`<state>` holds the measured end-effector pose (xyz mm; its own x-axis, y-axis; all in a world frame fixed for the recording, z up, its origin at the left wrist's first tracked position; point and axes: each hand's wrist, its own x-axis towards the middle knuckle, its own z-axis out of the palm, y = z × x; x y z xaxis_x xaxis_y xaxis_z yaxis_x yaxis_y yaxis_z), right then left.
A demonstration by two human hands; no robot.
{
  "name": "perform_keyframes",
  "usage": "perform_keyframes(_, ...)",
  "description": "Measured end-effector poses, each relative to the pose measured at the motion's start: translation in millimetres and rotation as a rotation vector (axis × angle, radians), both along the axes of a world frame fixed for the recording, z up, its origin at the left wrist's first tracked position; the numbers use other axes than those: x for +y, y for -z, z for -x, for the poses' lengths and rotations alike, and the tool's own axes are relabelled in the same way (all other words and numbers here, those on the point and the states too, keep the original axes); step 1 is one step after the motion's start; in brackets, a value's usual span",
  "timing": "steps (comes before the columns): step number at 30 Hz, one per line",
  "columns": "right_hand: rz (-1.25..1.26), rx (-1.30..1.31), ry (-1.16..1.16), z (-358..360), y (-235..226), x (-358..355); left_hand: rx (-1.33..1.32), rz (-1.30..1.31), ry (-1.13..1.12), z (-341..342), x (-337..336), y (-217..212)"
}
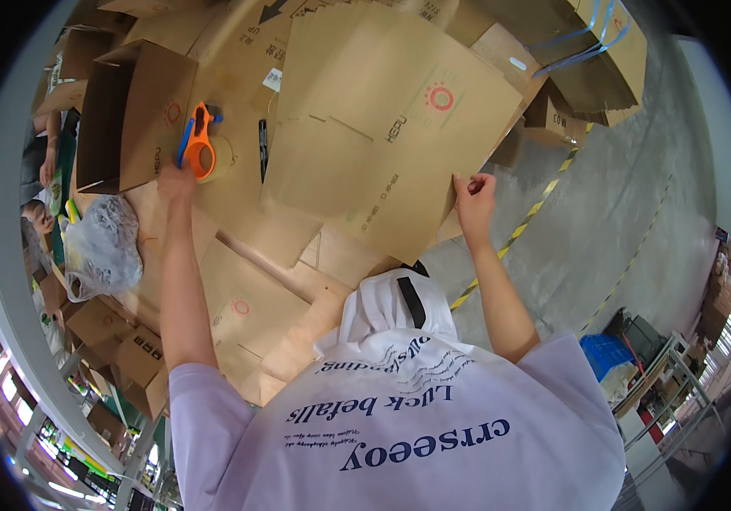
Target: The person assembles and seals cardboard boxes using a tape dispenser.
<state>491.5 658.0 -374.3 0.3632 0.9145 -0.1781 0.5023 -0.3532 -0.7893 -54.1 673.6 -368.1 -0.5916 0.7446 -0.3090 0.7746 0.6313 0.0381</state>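
Observation:
My right hand [474, 203] is at the right edge of a large flat cardboard sheet [340, 162], thumb and curled fingers closed at its rim. The sheet lies over other flat cardboard on the work surface. At the left, my left hand [176, 185] is next to the lower corner of an open cardboard box [151, 119] and the blue part of an orange tape dispenser [200, 128]. Its fingers are mostly hidden, so its grip does not show. A roll of clear tape [226, 155] appears beside the dispenser. A black marker [263, 152] lies between dispenser and sheet.
A crumpled clear plastic bag [103, 247] lies left of my left forearm. Strapped cardboard [599, 55] stands at the far right, by a yellow-black floor line [544, 192]. Another person's hand [48, 170] shows at the left edge. A blue bin [605, 353] sits at the lower right.

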Motion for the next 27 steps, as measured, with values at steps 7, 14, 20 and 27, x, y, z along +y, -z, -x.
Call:
perform_keyframes(7, 0.159, 0.247, 0.188, 6, 19, 3, -0.184, -0.557, -0.293, -169, -66, -19)
perform_keyframes(14, 0.15, 0.399, 0.104, -24, 17, -4, -1.069, -0.648, -0.904, -291, -122, -27)
perform_keyframes(20, 0.445, 0.576, -0.131, -11, -33, -32, -1.287, -0.557, -0.669, -328, -174, 1)
perform_keyframes(27, 0.49, 0.991, -0.152, -34, -32, -55, -1.436, -0.83, -0.899, -301, -215, -52)
